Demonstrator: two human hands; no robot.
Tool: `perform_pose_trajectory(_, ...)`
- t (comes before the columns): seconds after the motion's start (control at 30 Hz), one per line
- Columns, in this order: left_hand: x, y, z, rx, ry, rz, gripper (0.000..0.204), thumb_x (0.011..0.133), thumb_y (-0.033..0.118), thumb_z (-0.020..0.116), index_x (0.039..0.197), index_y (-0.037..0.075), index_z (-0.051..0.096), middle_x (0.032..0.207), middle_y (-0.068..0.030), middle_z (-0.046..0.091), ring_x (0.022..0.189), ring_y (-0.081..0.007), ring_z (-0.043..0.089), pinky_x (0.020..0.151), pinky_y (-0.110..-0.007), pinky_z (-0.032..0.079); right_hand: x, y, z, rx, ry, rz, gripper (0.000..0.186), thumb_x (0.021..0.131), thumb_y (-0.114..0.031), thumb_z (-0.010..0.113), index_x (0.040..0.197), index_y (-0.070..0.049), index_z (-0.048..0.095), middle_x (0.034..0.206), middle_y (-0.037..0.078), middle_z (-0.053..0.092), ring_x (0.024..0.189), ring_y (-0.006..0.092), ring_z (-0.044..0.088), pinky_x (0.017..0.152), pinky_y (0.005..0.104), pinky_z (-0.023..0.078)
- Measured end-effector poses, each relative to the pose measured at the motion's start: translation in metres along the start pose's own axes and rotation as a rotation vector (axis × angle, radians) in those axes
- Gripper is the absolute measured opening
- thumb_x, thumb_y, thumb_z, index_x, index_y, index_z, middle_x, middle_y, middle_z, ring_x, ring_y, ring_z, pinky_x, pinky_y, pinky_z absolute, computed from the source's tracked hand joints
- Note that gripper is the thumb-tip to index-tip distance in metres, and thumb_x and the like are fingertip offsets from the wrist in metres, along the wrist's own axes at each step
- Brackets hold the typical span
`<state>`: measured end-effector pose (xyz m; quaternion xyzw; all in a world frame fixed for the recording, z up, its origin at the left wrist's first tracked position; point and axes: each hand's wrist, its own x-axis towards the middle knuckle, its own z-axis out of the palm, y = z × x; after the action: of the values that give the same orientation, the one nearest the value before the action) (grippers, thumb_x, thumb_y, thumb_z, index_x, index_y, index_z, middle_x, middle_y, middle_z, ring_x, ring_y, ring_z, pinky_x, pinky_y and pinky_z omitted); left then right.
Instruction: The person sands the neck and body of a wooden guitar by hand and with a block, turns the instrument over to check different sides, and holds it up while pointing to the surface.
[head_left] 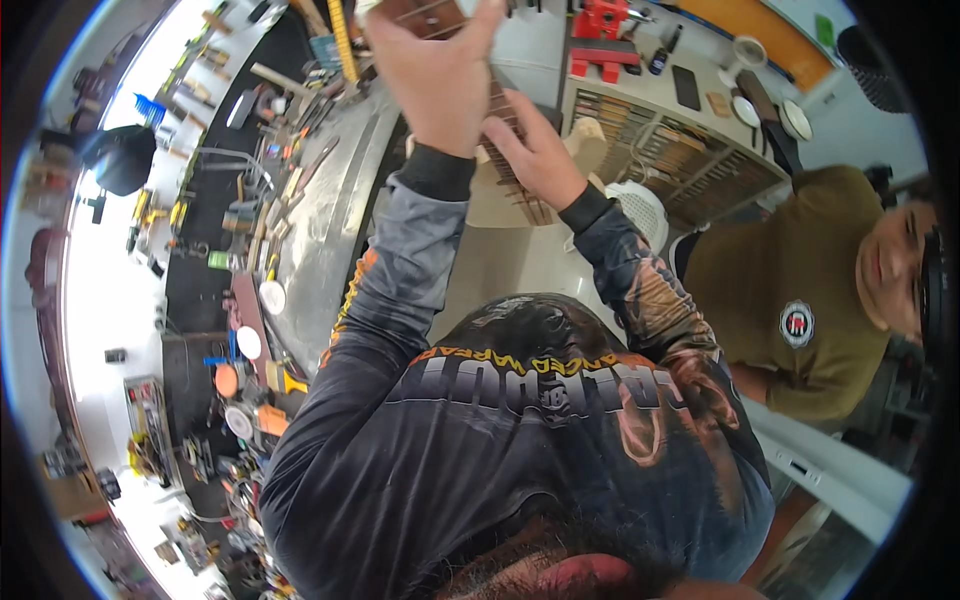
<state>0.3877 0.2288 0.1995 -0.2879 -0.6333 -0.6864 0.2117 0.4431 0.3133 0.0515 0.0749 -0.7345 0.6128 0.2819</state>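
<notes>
Both hands are raised in front of me at a fretted guitar neck (503,106) of brown wood, which slants down toward my chest. My right hand (537,158) is closed on it, the thumb lying over the fretboard and the fingers partly behind it. Higher up, my left hand (445,85) wraps round a brown wooden part with thin light lines across it. The left fingertips run out of the top edge, and that hand hides the join between this part and the fretboard. Under the neck's lower end is a pale surface (490,262).
A grey workbench (325,215) with many hand tools runs along my left. At the far right, a red vise (598,35) and a dark phone (687,88) sit on a cabinet (640,140) with tool racks. Close on my right is a person in an olive shirt (770,270).
</notes>
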Motion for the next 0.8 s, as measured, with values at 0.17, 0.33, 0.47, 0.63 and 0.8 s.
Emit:
perform_pose_trajectory(0.17,0.016,0.004,-0.035,0.051,-0.381,0.075,0.052,0.092,0.019,0.082,0.129,-0.001,0.053,0.114,-0.0130,0.062,0.103,-0.0224,0.062,0.092,-0.035,0.051,0.014,0.019,0.020,0.110,0.321,0.025,0.032,0.105,-0.031,0.069,0.110,0.000,0.066,0.087,0.004,0.071,0.071,0.0154,0.066,0.066,0.0304,0.054)
perform_pose_trajectory(0.33,0.071,-0.055,-0.152,-0.467,-0.735,-0.142,0.051,0.101,0.021,0.066,0.142,-0.003,0.048,0.134,-0.0225,0.060,0.122,-0.0310,0.063,0.103,-0.042,0.053,0.023,0.011,0.004,0.236,0.394,0.053,0.051,0.114,-0.043,0.047,0.102,0.003,0.066,0.073,0.008,0.067,0.057,0.0150,0.062,0.053,0.0293,0.049)
perform_pose_trajectory(0.47,0.012,-0.181,-0.211,-0.534,-0.425,-0.336,0.058,0.116,0.034,0.033,0.163,0.000,0.031,0.166,-0.0213,0.039,0.157,-0.0333,0.033,0.127,-0.052,0.032,0.034,-0.021,0.018,0.355,0.362,0.043,0.075,0.115,-0.057,0.025,0.081,0.000,0.060,0.065,0.011,0.061,0.053,0.0181,0.058,0.053,0.0305,0.048)
perform_pose_trajectory(0.63,-0.149,-0.227,-0.086,0.065,-0.919,-0.612,0.058,0.116,0.036,0.035,0.159,-0.002,0.038,0.169,-0.0178,0.036,0.156,-0.0273,0.033,0.128,-0.034,0.023,0.034,-0.002,0.026,0.527,0.246,0.019,0.042,0.111,-0.043,0.044,0.096,-0.004,0.049,0.079,0.011,0.056,0.062,0.0199,0.059,0.053,0.0312,0.048)
perform_pose_trajectory(0.8,-0.155,-0.230,-0.118,-0.338,-0.420,-0.544,0.055,0.116,0.034,0.035,0.156,-0.002,0.043,0.164,-0.0175,0.044,0.151,-0.0275,0.042,0.123,-0.039,0.032,0.040,-0.002,0.031,0.574,-0.020,0.070,0.040,0.110,-0.041,0.045,0.091,-0.005,0.049,0.077,0.010,0.053,0.056,0.0193,0.054,0.054,0.0320,0.048)
